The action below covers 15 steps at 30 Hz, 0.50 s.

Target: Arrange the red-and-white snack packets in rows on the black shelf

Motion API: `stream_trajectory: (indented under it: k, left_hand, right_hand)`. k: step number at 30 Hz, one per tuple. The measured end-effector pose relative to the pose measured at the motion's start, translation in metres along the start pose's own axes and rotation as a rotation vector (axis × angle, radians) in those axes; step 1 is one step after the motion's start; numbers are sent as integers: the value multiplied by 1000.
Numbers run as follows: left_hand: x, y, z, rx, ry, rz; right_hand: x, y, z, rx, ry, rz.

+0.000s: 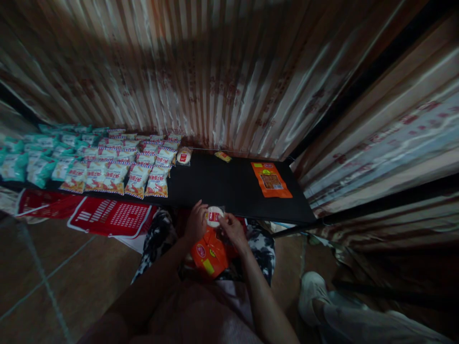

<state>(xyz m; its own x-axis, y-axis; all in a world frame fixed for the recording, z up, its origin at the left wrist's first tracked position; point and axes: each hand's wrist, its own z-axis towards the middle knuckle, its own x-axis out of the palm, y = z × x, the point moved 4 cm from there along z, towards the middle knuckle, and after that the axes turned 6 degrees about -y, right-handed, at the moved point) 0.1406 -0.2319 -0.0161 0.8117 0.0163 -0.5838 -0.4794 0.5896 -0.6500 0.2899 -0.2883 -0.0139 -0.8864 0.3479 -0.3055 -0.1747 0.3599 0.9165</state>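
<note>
In front of my lap, at the near edge of the black shelf, I hold a round white snack (214,213) in a clear wrapper with a red label. The fingertips of my left hand (195,224) close on its left edge. At its right side, my right hand (234,231) pinches the wrapper between thumb and fingers. Orange snack bags (209,258) lie on my lap just below both hands. A similar round wrapped snack (184,156) rests at the back of the shelf, beside the rows of bags.
The black shelf (218,184) carries rows of white-and-orange snack bags (116,175), teal bags (39,165), a small yellow packet (223,156) and a flat orange bag (271,180). Below are red baskets (111,216). Another person's shoe (312,294) is at right. Plastic-covered corrugated panels (201,76) stand behind.
</note>
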Motion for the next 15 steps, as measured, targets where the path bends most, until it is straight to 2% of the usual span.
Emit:
stream_trajectory:
  k: [3,5,11,15]
  left_hand:
    - [-1,1,-1,16,-7,18]
    - [-1,0,-2,25,-17,30]
    - [-5,-2,-7,1,-87,71]
    - [-10,-2,-8,-50,-156,97]
  right_hand:
    - [6,4,-5,13,133,36]
    - [9,3,-7,40,166,74]
    - [9,-3,-10,152,103,225]
    - [9,-2,-14,224,119,336]
